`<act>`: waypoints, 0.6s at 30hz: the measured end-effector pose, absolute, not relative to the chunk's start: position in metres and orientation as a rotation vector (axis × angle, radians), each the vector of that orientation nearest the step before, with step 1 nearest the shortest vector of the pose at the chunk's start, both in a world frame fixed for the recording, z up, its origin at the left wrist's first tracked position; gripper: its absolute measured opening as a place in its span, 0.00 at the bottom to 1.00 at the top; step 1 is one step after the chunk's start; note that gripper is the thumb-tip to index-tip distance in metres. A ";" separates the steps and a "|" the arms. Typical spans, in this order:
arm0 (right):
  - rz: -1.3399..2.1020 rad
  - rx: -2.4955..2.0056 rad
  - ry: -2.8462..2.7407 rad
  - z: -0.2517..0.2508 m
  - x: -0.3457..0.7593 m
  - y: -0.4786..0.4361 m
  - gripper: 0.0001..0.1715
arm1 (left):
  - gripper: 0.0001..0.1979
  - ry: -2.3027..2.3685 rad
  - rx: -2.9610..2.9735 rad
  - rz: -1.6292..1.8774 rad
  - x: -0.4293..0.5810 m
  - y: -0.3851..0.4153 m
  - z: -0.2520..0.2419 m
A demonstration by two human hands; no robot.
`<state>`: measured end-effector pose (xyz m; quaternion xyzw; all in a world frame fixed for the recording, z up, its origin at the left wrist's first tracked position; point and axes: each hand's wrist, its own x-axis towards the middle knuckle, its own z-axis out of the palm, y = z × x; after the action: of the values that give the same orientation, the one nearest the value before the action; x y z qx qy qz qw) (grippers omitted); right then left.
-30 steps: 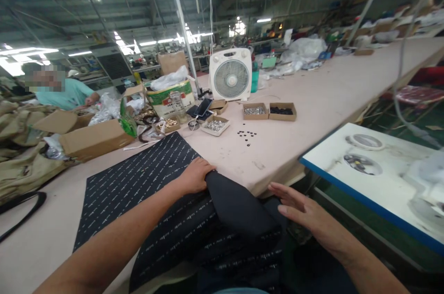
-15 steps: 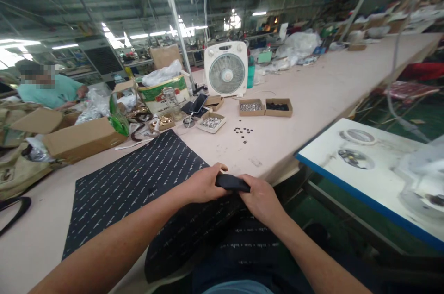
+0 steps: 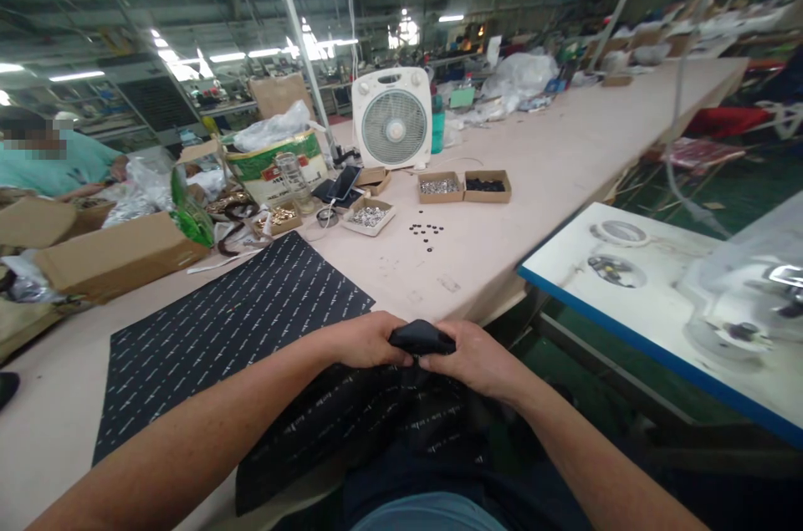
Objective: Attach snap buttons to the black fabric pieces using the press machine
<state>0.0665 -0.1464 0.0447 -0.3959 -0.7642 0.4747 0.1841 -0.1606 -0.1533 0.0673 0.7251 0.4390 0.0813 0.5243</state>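
Left hand [image 3: 373,339]: we grip the cloth [image 3: 244,301].
Right hand [image 3: 473,354]: same grip (our hands nearly touch).
Cloth: partly on table [image 3: 483,251].

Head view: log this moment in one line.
left hand: grips dark cloth | right hand: grips same cloth | fan: stands on table

Dark cloth [image 3: 235,318]: print too small to read; co-worker [image 3: 59,165] cut off by left edge.

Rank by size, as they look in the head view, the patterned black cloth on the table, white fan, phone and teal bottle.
1. Patterned black cloth
2. White fan
Unranked: phone and teal bottle look too alike.
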 end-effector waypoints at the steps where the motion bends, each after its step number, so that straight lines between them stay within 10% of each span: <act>1: 1.362 -1.106 -2.138 0.044 0.068 -0.146 0.09 | 0.14 1.043 1.717 0.205 -0.160 -0.153 0.066; 18: 1.123 -1.128 -2.142 0.046 0.059 -0.157 0.06 | 0.14 1.015 1.608 -0.033 -0.168 -0.147 0.072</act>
<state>0.0591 -0.1574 0.0462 -0.4110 -0.7804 0.4089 0.2342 -0.1678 -0.1465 0.0717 0.6882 0.4342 -0.0142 0.5810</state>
